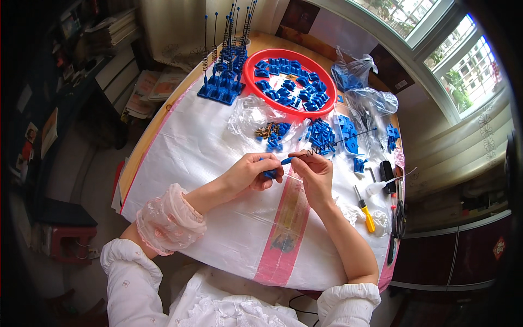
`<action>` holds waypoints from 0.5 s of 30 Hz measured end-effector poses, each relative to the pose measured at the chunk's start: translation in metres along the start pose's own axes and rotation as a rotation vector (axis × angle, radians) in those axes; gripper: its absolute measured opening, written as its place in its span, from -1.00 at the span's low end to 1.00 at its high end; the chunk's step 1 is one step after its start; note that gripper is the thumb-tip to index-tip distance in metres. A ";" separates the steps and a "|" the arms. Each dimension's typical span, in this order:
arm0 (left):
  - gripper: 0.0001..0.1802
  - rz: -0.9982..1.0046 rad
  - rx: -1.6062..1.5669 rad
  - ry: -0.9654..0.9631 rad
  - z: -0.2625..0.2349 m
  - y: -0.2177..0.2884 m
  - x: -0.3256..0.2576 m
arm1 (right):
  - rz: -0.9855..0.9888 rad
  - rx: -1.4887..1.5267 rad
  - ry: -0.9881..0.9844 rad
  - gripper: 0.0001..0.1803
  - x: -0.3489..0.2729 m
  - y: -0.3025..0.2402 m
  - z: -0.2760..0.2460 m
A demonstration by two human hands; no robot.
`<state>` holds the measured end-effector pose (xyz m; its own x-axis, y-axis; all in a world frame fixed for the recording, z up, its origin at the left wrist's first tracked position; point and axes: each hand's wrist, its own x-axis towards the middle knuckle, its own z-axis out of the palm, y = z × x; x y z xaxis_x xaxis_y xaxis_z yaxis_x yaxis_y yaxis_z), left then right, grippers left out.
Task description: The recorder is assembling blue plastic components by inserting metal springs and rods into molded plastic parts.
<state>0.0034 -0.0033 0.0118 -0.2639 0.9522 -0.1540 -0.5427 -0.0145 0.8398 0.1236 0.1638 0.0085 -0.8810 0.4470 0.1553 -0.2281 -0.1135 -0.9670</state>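
Note:
Both hands meet over the middle of the white-covered table. My left hand [256,170] is closed round a small blue plastic part [269,174], partly hidden by the fingers. Between the two hands runs a slim blue plastic piece [287,161], its ends covered by fingertips. In a pinch, my right hand [312,173] grips a thin black rod with a spring coil [327,149], which points up and to the right. Just beyond the hands lie a heap of blue plastic pegs [321,136] and a small pile of brass-coloured pieces [268,131].
A red round tray [248,76] of blue parts sits at the back. Left of it, spring rods stand upright in blue bases [220,92]. A yellow-handled screwdriver [368,218], scissors [399,218] and a white squeeze bottle [376,188] lie right. Plastic bags [354,73] crowd the back right.

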 end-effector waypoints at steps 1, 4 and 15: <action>-0.78 -0.039 -0.050 -0.021 0.000 0.002 -0.001 | -0.012 -0.005 -0.006 -0.85 0.000 0.001 0.000; -0.77 -0.098 -0.143 -0.013 0.003 0.003 -0.003 | -0.031 -0.018 -0.016 -0.86 0.000 0.002 0.001; -0.74 -0.177 -0.166 -0.075 0.003 0.005 -0.005 | -0.054 -0.058 -0.025 -0.92 0.000 0.003 0.000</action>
<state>0.0040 -0.0072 0.0181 -0.0967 0.9643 -0.2465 -0.7002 0.1101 0.7054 0.1229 0.1639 0.0053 -0.8784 0.4283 0.2121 -0.2520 -0.0380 -0.9670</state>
